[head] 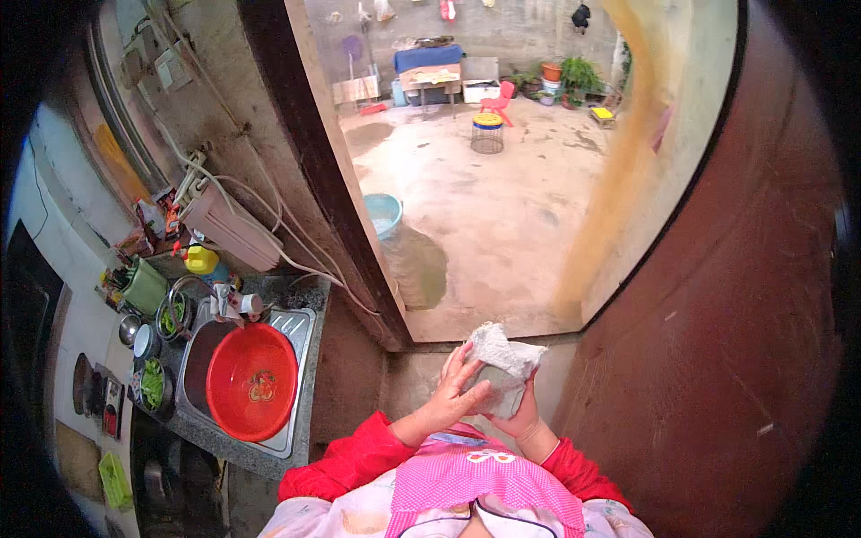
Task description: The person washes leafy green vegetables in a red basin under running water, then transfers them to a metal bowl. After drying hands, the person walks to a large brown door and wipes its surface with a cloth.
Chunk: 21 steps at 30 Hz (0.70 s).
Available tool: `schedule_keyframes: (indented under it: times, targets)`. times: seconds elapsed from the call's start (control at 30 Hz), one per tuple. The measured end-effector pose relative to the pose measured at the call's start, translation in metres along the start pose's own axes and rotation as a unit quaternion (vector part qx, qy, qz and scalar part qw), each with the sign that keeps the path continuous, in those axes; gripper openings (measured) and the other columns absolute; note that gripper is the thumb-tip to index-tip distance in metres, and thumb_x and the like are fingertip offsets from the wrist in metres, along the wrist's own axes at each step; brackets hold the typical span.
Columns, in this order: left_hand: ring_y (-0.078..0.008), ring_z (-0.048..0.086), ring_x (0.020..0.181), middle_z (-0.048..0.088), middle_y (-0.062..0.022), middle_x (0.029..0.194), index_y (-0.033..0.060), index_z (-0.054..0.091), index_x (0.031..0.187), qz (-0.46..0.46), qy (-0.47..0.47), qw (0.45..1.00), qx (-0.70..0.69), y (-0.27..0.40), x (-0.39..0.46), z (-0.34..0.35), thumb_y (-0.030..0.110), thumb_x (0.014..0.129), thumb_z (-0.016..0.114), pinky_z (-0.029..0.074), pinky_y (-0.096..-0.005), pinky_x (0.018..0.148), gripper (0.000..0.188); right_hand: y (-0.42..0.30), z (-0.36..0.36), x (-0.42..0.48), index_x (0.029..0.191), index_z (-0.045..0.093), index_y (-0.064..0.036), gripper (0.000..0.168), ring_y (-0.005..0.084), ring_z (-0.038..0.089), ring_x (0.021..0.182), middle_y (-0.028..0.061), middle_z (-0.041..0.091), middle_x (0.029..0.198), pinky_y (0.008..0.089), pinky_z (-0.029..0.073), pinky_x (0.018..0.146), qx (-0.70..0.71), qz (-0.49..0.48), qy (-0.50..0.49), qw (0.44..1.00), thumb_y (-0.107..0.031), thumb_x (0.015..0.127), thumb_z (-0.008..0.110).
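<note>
A folded white-grey cloth [509, 356] is held in front of my body, near the doorway's threshold. My left hand [456, 387] lies along the cloth's left side, thumb and fingers against it. From below and the right, my right hand [523, 413] supports the same cloth; most of its fingers are hidden behind it. The cloth's upper part looks rough and bunched, while its lower part hangs flatter. A pink checked apron [484, 471] and red sleeves show below my hands.
At left, a red plastic basin [259, 410] sits in a steel sink [303, 350] beside bowls of greens [153, 385]. A brown door [699, 316] stands close on the right. Beyond the doorway are a blue tub [383, 210], a yellow-topped stool [488, 122] and a red chair [496, 101].
</note>
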<state>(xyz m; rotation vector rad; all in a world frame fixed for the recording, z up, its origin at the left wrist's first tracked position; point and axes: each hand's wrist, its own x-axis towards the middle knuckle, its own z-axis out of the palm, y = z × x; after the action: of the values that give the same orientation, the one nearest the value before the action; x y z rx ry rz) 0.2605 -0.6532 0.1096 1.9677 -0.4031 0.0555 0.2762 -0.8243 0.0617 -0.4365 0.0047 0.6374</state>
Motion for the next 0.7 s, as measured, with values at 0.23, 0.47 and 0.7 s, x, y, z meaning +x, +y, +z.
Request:
schedule_keyframes:
  times: [0.23, 0.47, 0.7]
  targets:
    - [-0.0299, 0.037, 0.129, 0.044, -0.0157, 0.136, 0.0079, 0.057, 0.123, -0.018, 0.033, 0.999, 0.027, -0.007, 0.056, -0.035, 0.023, 0.091, 0.056, 0.027, -0.0400, 0.107, 0.035, -0.044, -0.009, 0.072, 0.136, 0.041, -0.015, 0.057, 0.0284, 0.044, 0.125, 0.0069, 0.046, 0.136, 0.0508, 0.034, 0.103, 0.030, 0.088, -0.012, 0.996, -0.049, 0.090, 0.038]
    - [-0.0279, 0.052, 0.106, 0.059, -0.0127, 0.109, 0.0037, 0.061, 0.104, 0.178, 0.549, 0.707, 0.408, 0.058, 0.135, -0.331, 0.009, 0.082, 0.060, 0.040, -0.0369, 0.093, 0.022, -0.100, -0.006, 0.157, 0.131, 0.046, -0.014, 0.057, 0.0296, 0.047, 0.120, 0.0077, 0.049, 0.132, 0.0511, 0.035, 0.103, 0.022, 0.072, -0.050, 0.996, -0.051, 0.089, 0.043]
    - [-0.0287, 0.046, 0.108, 0.049, -0.0176, 0.122, 0.0008, 0.045, 0.124, 0.216, 0.675, 0.437, 0.554, 0.144, 0.202, -0.504, 0.014, 0.087, 0.058, 0.033, -0.0380, 0.097, 0.042, -0.158, 0.005, 0.274, 0.131, 0.045, -0.014, 0.056, 0.0297, 0.047, 0.119, 0.0076, 0.048, 0.132, 0.0516, 0.035, 0.102, -0.002, 0.086, -0.077, 0.993, -0.050, 0.088, 0.044]
